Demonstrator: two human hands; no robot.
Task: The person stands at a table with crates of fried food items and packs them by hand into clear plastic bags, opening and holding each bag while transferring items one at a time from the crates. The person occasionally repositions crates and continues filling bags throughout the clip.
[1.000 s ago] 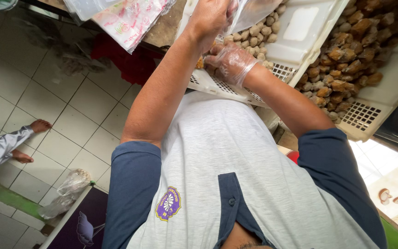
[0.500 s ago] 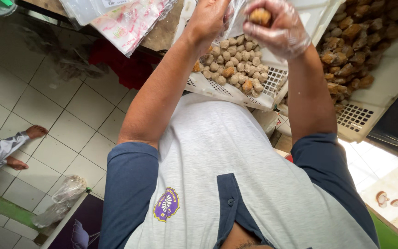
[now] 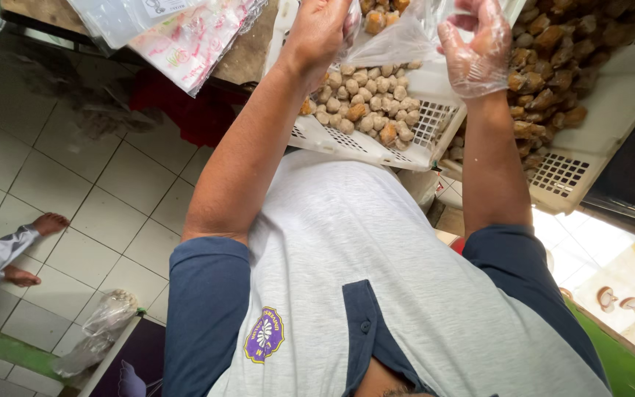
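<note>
My bare left hand [image 3: 319, 33] grips a clear plastic bag [image 3: 398, 45] by its mouth, above a white perforated tray [image 3: 376, 151]. A few brown fried balls [image 3: 375, 16] lie inside the bag. My right hand [image 3: 477, 50] wears a clear plastic glove and hovers just right of the bag, fingers spread, with nothing in it. Many pale round balls [image 3: 361, 103] fill the tray under both hands. Whether the gloved fingers touch the bag's edge is unclear.
A second white tray [image 3: 561, 176] at the right holds darker brown pieces [image 3: 553, 66]. Printed plastic bags [image 3: 185, 37] hang over the counter edge at the top left. Another person's bare feet [image 3: 42, 224] stand on the tiled floor, near a crumpled bag [image 3: 104, 317].
My gloved right hand lifted a brown ball from the tray up to the bag. The hand is now empty and open beside the bag. The left hand kept its hold.
</note>
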